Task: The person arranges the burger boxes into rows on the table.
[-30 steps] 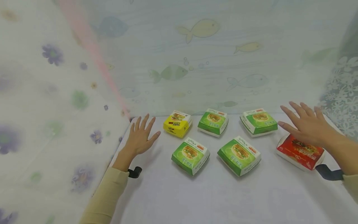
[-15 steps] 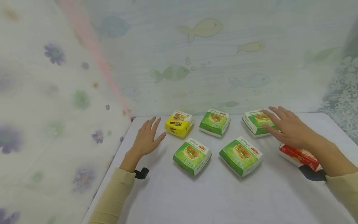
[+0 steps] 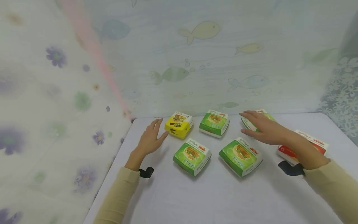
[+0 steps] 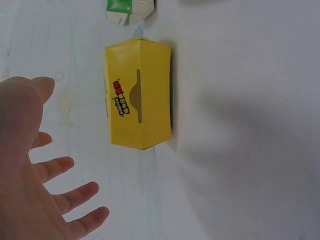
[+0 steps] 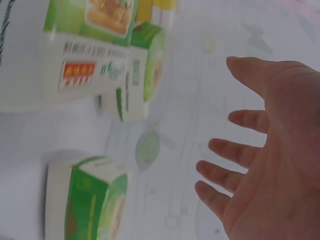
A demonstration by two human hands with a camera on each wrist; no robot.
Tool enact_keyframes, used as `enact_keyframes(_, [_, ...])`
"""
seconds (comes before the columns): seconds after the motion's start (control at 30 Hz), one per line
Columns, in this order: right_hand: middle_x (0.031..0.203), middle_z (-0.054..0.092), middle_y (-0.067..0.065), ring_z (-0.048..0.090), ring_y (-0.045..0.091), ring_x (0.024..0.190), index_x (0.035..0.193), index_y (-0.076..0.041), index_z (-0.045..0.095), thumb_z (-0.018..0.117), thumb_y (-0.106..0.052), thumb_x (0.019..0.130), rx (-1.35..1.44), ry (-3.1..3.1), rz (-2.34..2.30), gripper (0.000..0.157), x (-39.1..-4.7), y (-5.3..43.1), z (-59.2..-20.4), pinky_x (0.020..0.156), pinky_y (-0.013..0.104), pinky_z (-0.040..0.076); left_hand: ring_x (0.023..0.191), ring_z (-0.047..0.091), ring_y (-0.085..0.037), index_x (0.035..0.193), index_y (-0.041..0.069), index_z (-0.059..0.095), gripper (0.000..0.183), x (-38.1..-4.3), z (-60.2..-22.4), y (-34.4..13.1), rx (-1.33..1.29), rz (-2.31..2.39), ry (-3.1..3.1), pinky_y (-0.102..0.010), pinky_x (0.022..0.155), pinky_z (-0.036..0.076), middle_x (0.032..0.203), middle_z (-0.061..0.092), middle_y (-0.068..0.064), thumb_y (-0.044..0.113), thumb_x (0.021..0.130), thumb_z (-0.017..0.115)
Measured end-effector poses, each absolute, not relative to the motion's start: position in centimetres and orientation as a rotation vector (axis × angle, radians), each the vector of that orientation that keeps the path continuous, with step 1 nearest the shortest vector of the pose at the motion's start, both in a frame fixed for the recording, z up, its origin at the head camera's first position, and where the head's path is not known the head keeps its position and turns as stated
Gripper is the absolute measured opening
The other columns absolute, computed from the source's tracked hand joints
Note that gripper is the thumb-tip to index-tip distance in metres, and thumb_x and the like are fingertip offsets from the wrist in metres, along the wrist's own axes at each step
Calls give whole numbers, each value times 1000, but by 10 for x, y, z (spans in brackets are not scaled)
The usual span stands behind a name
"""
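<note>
My left hand is held over the table's left side with fingers extended and nothing in them. Just right of it sits a small yellow burger box, its slotted side facing the left wrist camera. My right hand, also holding nothing, hovers with fingers extended and overlaps the back right green burger box in the head view. Partly behind that forearm lies a red burger box. A front green burger box is near the right hand; its printed lid shows large in the right wrist view.
Two more green and white burger boxes stand on the white table: one at the back middle and one at front left. A fish-print curtain hangs behind, and a flowered curtain borders the left.
My right hand has swept left, from over the red box to the back right green box. The left hand has shifted slightly right toward the yellow box. The boxes stay put.
</note>
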State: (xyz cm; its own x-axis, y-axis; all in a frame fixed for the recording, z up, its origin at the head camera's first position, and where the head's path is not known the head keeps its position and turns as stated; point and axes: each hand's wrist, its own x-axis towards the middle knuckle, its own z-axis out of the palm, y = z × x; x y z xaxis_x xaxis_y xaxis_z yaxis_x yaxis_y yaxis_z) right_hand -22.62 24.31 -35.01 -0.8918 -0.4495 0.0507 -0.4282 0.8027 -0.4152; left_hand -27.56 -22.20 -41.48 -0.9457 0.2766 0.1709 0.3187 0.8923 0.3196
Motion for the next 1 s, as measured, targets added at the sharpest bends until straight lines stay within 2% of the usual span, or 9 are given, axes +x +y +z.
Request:
enact_keyframes(0.23, [159,34,26,36,48,144,158,-4,32,62,-38,103,-776,2879,-691,71,-236,216,-349,110,68,35,141,41,-43,162,9,26,71,-285,-417,-216,-399,-665,-2972,-67,101,45,162,31,-18,45,106,51])
enact_keyframes(0.47, [157,37,26,36,47,144,155,1,36,61,-30,104,-820,2862,-741,65,-249,194,-352,113,65,34,144,39,-42,162,11,24,70,-293,-422,-213,-350,-790,-2992,-69,106,39,163,29,-17,46,107,48])
enact_keyframes(0.7, [150,44,31,41,49,139,152,9,37,60,-22,104,-880,2797,-862,61,-266,166,-361,112,64,36,132,52,-38,161,10,26,68,-294,-428,-212,-286,-883,-3013,-63,100,47,162,31,-17,44,106,49])
enact_keyframes(0.87, [151,43,32,39,49,141,152,11,35,58,-20,104,-874,2739,-886,61,-277,147,-364,115,62,33,131,51,-38,160,9,27,67,-301,-431,-210,-278,-937,-2999,-60,100,48,161,32,-19,44,107,48])
enact_keyframes(1.0, [152,44,30,40,48,141,152,9,37,60,-22,103,-855,2720,-866,62,-286,132,-363,114,61,34,136,47,-41,160,8,28,67,-306,-430,-207,-259,-975,-2983,-63,106,43,160,33,-20,42,106,48])
